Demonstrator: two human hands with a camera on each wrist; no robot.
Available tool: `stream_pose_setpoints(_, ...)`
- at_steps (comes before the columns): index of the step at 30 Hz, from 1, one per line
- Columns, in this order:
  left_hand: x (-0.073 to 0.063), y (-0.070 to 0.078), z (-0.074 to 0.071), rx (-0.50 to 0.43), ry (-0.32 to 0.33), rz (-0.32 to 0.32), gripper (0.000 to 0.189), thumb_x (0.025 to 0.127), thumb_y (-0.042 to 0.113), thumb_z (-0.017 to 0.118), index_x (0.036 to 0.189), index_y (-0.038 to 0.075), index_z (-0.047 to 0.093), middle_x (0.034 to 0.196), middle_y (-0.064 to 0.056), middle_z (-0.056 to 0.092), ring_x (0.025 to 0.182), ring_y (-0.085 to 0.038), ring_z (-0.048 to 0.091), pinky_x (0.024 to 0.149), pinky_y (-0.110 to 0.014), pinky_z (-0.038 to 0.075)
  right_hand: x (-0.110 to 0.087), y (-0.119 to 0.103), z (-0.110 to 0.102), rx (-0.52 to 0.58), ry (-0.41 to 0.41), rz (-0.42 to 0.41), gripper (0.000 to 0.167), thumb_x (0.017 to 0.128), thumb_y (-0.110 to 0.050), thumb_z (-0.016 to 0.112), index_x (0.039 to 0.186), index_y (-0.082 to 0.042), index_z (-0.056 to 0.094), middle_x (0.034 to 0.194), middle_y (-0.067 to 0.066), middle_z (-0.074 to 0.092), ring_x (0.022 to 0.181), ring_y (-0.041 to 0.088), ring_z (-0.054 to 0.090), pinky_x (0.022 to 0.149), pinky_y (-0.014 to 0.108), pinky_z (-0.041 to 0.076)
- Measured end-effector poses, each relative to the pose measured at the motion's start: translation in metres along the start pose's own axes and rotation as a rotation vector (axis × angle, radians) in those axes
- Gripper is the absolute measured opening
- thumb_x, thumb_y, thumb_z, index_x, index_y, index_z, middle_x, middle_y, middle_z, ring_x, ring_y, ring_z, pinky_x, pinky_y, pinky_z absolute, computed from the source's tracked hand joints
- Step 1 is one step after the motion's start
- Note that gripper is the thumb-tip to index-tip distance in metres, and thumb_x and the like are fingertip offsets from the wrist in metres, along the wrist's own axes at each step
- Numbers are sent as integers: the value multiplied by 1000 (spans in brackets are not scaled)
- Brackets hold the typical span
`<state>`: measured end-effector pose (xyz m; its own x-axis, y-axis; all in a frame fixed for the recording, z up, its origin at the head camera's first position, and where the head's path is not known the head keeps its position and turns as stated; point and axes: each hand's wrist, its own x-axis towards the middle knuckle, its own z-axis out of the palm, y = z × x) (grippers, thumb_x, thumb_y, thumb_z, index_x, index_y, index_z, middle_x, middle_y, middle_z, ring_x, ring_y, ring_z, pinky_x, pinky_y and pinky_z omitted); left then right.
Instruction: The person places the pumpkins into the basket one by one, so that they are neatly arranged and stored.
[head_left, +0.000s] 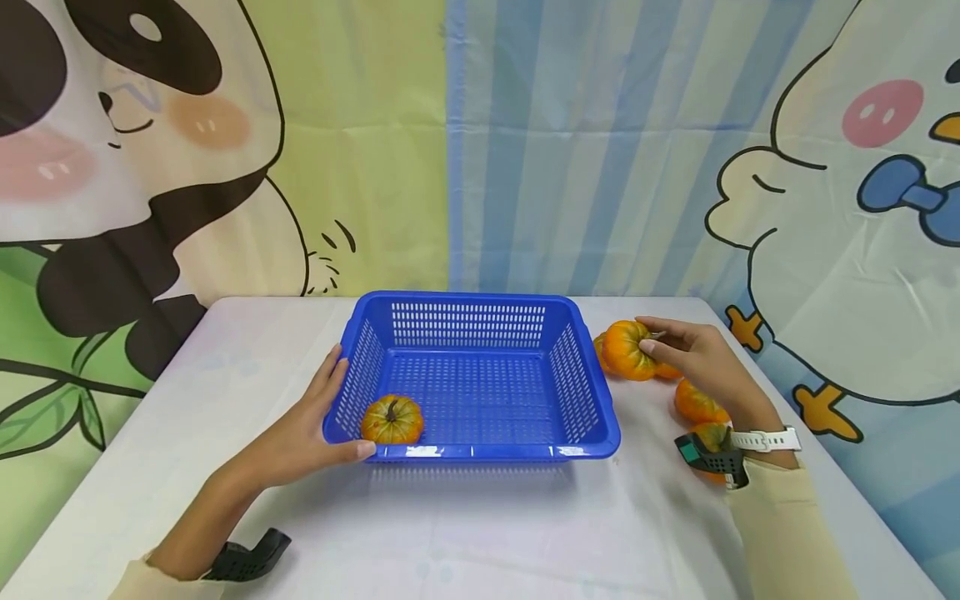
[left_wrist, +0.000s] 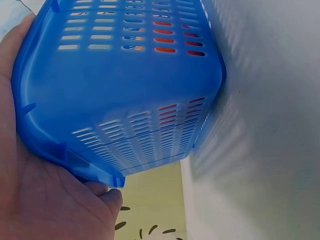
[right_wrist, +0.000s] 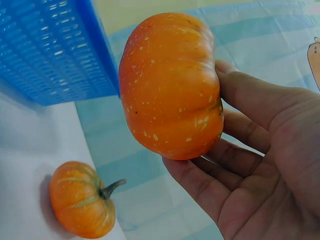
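My right hand (head_left: 693, 354) pinches a small orange pumpkin (head_left: 628, 352) between thumb and fingers, just right of a blue plastic basket (head_left: 495, 452). In the right wrist view the held pumpkin (right_wrist: 170, 90) shows its smooth, pale-speckled side, raised above the table. My left hand (head_left: 311, 433) grips the near left corner of the basket, its thumb on the front rim and its fingers along the left side. Inside the basket, at that same corner, rests a yellow-orange pumpkin (head_left: 392, 420) with its stem up. Slotted basket walls (left_wrist: 130, 80) fill much of the left wrist view.
Several more pumpkins lie on the white table (head_left: 480, 533) right of the basket, one of them (head_left: 697, 403) below my right hand, others partly hidden by the hand and wrist. A cartoon-printed curtain (head_left: 585, 150) hangs behind the table.
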<state>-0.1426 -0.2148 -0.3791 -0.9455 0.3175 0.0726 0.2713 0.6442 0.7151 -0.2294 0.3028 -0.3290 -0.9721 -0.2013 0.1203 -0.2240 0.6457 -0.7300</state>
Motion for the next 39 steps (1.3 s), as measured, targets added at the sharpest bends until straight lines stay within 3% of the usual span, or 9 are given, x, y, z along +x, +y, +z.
stream_pose_setpoints(6, -1, 1, 0, -1, 9, -7, 117, 79, 44, 77, 156, 12, -4, 160, 3, -20, 144, -45, 0, 103, -72, 18, 3, -14, -1, 10, -22, -10, 61, 91, -46, 64, 139, -8, 55, 125, 15, 61, 105, 29, 61, 80, 22, 54)
stream_pose_setpoints(14, 0, 3, 2, 13, 5, -22, 117, 79, 45, 77, 157, 14, -5, 161, 1, -18, 144, -46, 2, 103, -71, 20, 11, -27, 0, -23, -35, -98, 54, 94, -38, 64, 138, -8, 56, 125, 13, 63, 102, 26, 63, 83, 29, 55)
stream_pose_setpoints(20, -1, 3, 1, 15, 7, -17, 117, 79, 45, 77, 156, 13, -5, 161, -1, -18, 144, -47, 3, 103, -72, 20, 18, -40, 4, -36, -45, -98, 52, 93, -35, 67, 137, -9, 58, 123, 12, 63, 99, 25, 63, 81, 26, 55)
stream_pose_setpoints(26, -1, 4, 1, 13, 9, -14, 117, 79, 44, 77, 156, 12, -5, 161, -2, -18, 144, -46, 2, 103, -72, 19, 24, -50, 10, -48, -102, -110, 52, 93, -32, 66, 138, -7, 56, 127, 16, 61, 110, 31, 60, 82, 23, 53)
stream_pose_setpoints(39, -1, 4, 1, -3, 5, -17, 117, 79, 43, 77, 157, 13, -5, 161, 0, -18, 144, -46, 1, 103, -72, 19, 33, -66, 26, -8, -190, -158, 47, 93, -25, 67, 135, -6, 58, 121, 15, 63, 108, 31, 61, 81, 32, 56)
